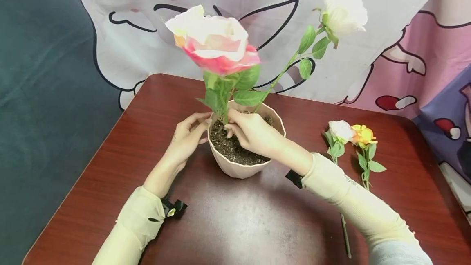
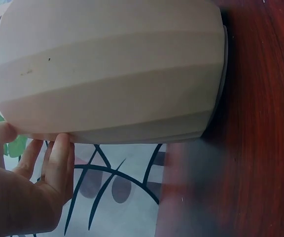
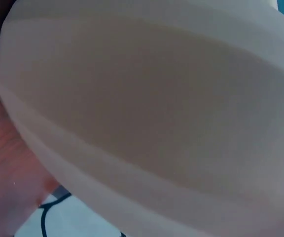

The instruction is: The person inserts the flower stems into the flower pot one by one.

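A big pink-and-cream rose with green leaves (image 1: pixel 217 48) is standing up in a pale, many-sided pot (image 1: pixel 241 169), near the pot's left side. Its stem is going down toward dark, crumbly soil (image 1: pixel 243 154) in the pot. The rose is looking light, with soft petals that may be bending or creasing easily. Its stem is seeming stiffer — low down, just above the soil, is looking like the best place to hold. The top is looking big for its thin stem, so it could be tipping.

The right hand (image 1: pixel 254 134) is reaching over the pot's right rim and pinching that stem low. The left hand (image 1: pixel 191 136) is touching the pot's left rim, its fingers lightly bent and resting against the wall.

A white rose on a long green stem (image 1: pixel 344 11) is leaning from the back of the pot out to the right. Its stem is crossing close to the big rose's leaves — that could be getting in the way. Right of the pot, a small pale pink rose (image 1: pixel 341 130) and a small orange-yellow flower (image 1: pixel 363 135) are lying on the red-brown tabletop (image 1: pixel 110 154), the right sleeve (image 1: pixel 353 191) partly hiding their stems.
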A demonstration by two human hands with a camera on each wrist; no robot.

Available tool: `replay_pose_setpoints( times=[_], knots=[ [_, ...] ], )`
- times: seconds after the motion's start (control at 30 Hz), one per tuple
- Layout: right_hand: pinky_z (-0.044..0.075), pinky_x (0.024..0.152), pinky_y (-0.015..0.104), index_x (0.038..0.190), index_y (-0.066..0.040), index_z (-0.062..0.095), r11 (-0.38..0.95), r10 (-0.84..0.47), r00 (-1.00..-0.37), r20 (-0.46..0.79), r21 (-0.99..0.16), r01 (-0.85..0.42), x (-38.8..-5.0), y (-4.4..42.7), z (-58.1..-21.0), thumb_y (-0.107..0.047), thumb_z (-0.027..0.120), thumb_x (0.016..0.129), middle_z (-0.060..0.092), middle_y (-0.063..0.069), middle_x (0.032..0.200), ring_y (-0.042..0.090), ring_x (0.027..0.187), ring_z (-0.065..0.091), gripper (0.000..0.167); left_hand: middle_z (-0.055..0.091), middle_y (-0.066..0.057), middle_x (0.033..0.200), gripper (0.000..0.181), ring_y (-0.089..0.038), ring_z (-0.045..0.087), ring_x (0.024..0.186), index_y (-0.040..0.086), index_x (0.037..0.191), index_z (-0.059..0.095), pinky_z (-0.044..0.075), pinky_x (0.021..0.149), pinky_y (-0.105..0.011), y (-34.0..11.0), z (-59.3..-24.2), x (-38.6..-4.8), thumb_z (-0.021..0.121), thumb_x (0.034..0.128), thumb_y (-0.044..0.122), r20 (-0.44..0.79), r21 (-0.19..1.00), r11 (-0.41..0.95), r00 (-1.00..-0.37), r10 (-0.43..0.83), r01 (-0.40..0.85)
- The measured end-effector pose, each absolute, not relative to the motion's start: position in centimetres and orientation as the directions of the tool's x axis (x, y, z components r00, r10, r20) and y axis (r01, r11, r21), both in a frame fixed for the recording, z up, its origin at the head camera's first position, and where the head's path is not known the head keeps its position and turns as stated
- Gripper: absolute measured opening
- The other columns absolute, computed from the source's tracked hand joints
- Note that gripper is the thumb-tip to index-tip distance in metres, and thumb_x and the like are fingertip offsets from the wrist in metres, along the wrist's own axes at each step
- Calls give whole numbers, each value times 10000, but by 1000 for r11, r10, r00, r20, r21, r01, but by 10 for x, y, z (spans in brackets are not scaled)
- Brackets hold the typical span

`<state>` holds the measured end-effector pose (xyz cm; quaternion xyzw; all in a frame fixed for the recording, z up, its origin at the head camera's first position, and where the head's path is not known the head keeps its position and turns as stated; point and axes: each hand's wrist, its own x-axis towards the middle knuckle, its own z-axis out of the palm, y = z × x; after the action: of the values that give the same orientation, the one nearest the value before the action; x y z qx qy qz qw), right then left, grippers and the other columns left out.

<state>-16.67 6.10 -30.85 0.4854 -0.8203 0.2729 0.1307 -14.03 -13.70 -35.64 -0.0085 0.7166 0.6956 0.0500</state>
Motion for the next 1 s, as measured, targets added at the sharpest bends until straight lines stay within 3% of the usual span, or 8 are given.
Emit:
replay_pose_setpoints(
  times=[0.27,0.37,0.67,0.83,1.0],
  knots=[
    [469,562,166,919,-54,465,376,-825,-453,338,-269,-887,-170,42,-307,-42,514,939,564,20,720,95,651,576,54,544,-140,1230,349,-239,552,1117,64,1286,526,544,834,-309,-136,-353,-141,515,954,173,-105,994,5,-994,36,-105],
    [448,548,182,934,-51,467,392,-830,-464,311,-268,-880,-170,39,-308,-59,513,945,503,32,724,115,645,531,47,540,-123,1248,368,-233,545,1124,78,1301,519,542,838,-308,-136,-354,-140,527,955,200,-123,992,3,-992,31,-123],
    [460,570,191,905,-49,542,426,-783,-514,350,-300,-854,-164,42,-310,-100,559,937,533,9,719,91,652,537,62,584,-160,1118,277,-220,561,1091,34,1179,549,539,846,-315,-136,-355,-138,522,954,193,-130,991,20,-991,28,-129],
    [491,651,214,933,-69,584,455,-769,-538,345,-296,-840,-159,47,-306,-153,582,931,588,-3,788,89,743,570,84,588,-155,1092,227,-219,568,1083,18,1086,549,539,846,-312,-135,-356,-138,519,960,204,-120,993,19,-992,40,-120],
    [521,730,221,1009,-61,604,447,-755,-538,374,-306,-840,-155,59,-295,-150,610,912,647,7,896,88,846,617,132,578,-149,1114,254,-219,564,1084,29,1153,552,539,847,-316,-136,-353,-139,517,961,193,-109,994,12,-993,38,-109]
  ],
)
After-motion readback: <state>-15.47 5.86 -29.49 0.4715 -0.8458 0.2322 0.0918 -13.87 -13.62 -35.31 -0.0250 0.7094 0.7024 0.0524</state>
